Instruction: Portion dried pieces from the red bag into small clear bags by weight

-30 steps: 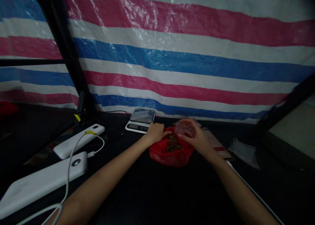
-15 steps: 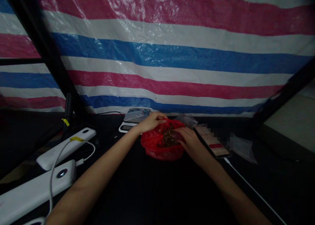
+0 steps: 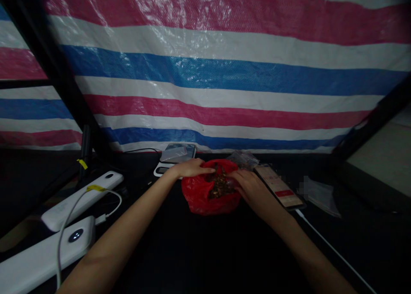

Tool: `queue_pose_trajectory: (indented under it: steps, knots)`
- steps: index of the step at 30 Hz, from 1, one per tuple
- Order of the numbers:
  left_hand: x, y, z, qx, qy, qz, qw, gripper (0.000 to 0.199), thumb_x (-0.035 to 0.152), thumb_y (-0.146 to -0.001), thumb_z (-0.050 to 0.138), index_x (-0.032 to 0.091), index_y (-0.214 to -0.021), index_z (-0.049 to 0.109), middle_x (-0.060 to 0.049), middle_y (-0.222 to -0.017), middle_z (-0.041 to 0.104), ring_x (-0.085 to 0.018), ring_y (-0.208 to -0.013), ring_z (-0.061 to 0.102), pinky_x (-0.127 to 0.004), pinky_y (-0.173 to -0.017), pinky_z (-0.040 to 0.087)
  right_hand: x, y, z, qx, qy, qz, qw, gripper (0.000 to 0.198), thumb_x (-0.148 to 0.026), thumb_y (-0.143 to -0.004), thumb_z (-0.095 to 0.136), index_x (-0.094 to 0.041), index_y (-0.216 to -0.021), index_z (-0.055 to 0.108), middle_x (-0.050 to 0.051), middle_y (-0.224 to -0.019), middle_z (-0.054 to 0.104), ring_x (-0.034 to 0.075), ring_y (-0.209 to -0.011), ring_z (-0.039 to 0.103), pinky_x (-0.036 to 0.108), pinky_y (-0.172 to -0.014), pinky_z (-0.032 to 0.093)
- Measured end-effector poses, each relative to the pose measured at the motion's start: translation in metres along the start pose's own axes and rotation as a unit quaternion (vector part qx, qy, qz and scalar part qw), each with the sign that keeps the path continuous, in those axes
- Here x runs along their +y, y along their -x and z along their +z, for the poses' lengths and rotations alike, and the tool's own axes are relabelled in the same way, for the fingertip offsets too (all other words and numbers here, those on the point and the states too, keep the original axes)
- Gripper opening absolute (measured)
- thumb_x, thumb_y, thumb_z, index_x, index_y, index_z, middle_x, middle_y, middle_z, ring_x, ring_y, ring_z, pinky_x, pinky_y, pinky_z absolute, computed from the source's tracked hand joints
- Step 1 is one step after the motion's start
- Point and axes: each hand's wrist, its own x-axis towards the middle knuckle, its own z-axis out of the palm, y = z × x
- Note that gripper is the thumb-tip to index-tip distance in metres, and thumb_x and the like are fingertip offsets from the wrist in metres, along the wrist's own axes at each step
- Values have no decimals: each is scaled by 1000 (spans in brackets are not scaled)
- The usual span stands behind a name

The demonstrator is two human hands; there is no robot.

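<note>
A red plastic bag [image 3: 197, 199] sits on the dark table with its mouth spread wide. Inside lies a heap of small brown and golden pieces [image 3: 221, 187], too small and dim to name. My left hand [image 3: 192, 168] grips the bag's far left rim, thumb stretched over the opening. At the right rim, my right hand [image 3: 250, 183] has its bent fingers closed on the bag's edge, the tips by the pieces and partly hidden.
Behind my left hand stands a small white scale [image 3: 159, 170] with a clear bag [image 3: 175, 153] on it. Clear bags [image 3: 244, 158] lie behind the red bag. A cabled phone [image 3: 278, 187] and more clear bags [image 3: 323, 195] are right; white power banks [image 3: 85, 197] are left.
My left hand has shifted slightly left and down, and the bag's mouth is opened wider, showing more of the brown pieces. My right hand stays at the right rim. The view has shifted slightly.
</note>
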Motion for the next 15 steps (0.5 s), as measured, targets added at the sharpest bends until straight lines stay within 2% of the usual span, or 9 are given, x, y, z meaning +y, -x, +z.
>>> queue_pose_trajectory:
  steps: [4,7,10,15]
  knots:
    - [-3,-3,5,-23,54,-32,998,48,54,-75,45,10,-73,63,-3,-64,61,-11,-51,50,-22,-49,34,-1,0,-5,-43,-39,1,998,35,-1,-73,42,-18,-101,53,8,-107,55,21,-100,52,36,-87,41]
    - [-4,-7,13,-28,187,-15,982,41,47,-76,48,9,-82,63,-4,-72,64,-12,-57,53,-23,-56,39,0,0,-5,-77,-93,-6,993,37,0,-71,47,-20,-101,54,6,-106,54,19,-99,52,34,-87,41]
    - [1,-9,19,-11,321,13,947,37,41,-76,51,9,-92,61,-6,-83,65,-14,-69,57,-26,-68,43,3,1,2,-79,-132,-1,988,35,-5,-71,52,-20,-102,54,5,-106,56,19,-101,51,35,-89,40]
    - [4,-9,19,5,370,13,929,34,36,-74,55,10,-96,62,-6,-88,66,-15,-73,58,-27,-73,43,3,0,21,-50,-176,34,982,37,-7,-69,57,-19,-103,54,6,-106,57,21,-102,51,38,-90,39]
